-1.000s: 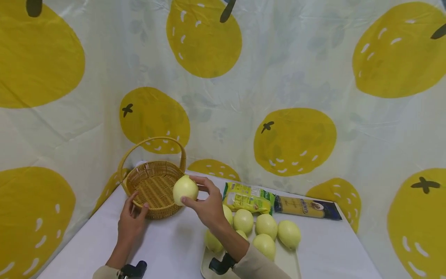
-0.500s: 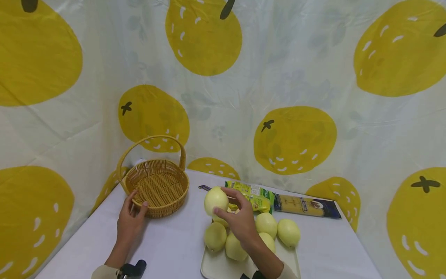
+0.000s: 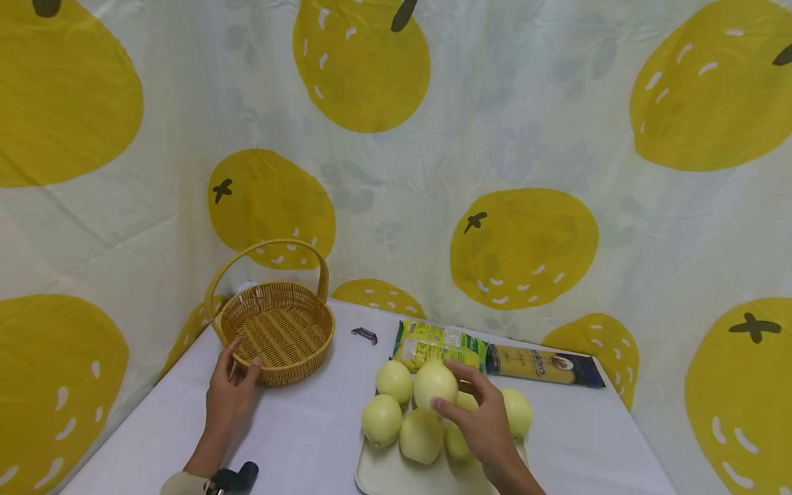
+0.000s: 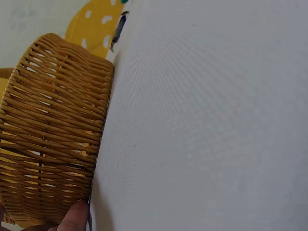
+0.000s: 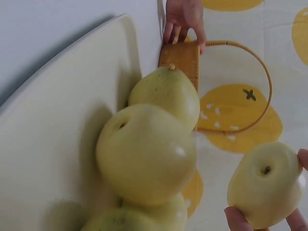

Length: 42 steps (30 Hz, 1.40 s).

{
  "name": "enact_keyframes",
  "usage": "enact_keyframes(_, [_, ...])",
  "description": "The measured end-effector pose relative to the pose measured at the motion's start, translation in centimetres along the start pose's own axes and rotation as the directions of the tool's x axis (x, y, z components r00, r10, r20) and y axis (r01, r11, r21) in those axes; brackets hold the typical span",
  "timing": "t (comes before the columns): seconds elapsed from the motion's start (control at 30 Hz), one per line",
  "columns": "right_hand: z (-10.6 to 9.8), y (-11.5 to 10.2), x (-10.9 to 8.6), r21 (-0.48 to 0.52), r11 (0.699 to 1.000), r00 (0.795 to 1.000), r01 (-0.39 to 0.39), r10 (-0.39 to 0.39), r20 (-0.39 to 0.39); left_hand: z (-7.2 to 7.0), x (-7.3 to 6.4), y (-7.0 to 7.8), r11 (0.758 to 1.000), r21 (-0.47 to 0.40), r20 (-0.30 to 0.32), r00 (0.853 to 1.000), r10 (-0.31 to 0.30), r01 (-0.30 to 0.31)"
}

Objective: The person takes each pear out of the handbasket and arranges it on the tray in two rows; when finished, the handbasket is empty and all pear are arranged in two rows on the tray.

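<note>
My right hand (image 3: 489, 423) holds a pale yellow pear (image 3: 435, 385) between thumb and fingers, above the cream tray (image 3: 396, 476). In the right wrist view this pear (image 5: 262, 187) hangs apart from the pears on the tray, its dimpled end facing the camera. Several more pears (image 3: 381, 419) sit in rows on the tray, some partly hidden behind my right hand. My left hand (image 3: 227, 399) grips the near side of a brown wicker basket (image 3: 291, 375) with a tall handle. In the left wrist view a fingertip (image 4: 76, 216) presses low on its woven wall (image 4: 53, 130).
Behind the tray lie a yellow-green packet (image 3: 441, 344) and a long blue-and-tan packet (image 3: 544, 366). A small purple wrapped item (image 3: 365, 335) rests on the white tabletop (image 3: 303, 440) right of the basket. A fruit-print curtain (image 3: 396, 172) hangs behind the table.
My right hand has carried the pear rightward and down, from beside the basket to over the tray. The purple item has come into sight. My left hand stays at the basket.
</note>
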State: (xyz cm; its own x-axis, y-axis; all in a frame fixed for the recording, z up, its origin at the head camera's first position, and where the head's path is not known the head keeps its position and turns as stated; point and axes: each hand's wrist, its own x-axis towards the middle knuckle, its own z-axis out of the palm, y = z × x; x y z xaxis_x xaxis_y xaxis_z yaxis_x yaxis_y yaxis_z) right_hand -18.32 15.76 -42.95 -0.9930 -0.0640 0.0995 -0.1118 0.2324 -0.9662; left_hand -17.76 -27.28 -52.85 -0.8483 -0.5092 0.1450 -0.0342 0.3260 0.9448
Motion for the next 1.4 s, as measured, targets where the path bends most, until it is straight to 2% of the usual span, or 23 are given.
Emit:
enact_keyframes(0.13, [-2.3, 0.6, -0.8, -0.052, 0.997, 0.997, -0.062, 0.06, -0.039, 0.1, -0.1, 0.1, 1.0, 0.005, 0.0, 1.0, -0.005, 0.005])
enact_keyframes(0.3, [-5.0, 1.5, -1.8, -0.142, 0.986, 0.993, -0.09, 0.079, -0.085, 0.0, -0.3, 0.4, 1.0, -0.007, 0.005, 1.0, -0.001, 0.002])
enact_keyframes(0.5, [-7.5, 2.9, -3.0, -0.276, 0.952, 0.986, -0.136, 0.104, -0.127, 0.0, -0.4, 0.6, 1.0, -0.003, 0.016, 1.0, -0.005, 0.005])
enact_keyframes(0.6, [-8.4, 3.9, -3.3, -0.289, 0.942, 0.981, -0.169, 0.134, -0.137, -0.1, -0.5, 0.6, 1.0, 0.009, 0.02, 1.0, -0.015, 0.015])
enact_keyframes(0.87, [-9.6, 5.5, -3.9, -0.335, 0.912, 0.967, -0.236, 0.188, -0.169, -0.2, -0.4, 0.5, 1.0, 0.013, 0.018, 1.0, -0.019, 0.018])
enact_keyframes(1.13, [-10.2, 7.3, -3.7, -0.408, 0.881, 0.971, -0.237, 0.22, -0.09, 0.1, -0.2, 0.6, 1.0, 0.011, 0.015, 1.0, -0.013, 0.013])
enact_keyframes(1.4, [-9.5, 8.0, -4.0, -0.436, 0.876, 0.978, -0.206, 0.184, -0.093, -0.5, -0.1, 0.9, 0.999, 0.026, 0.018, 0.999, -0.045, 0.045])
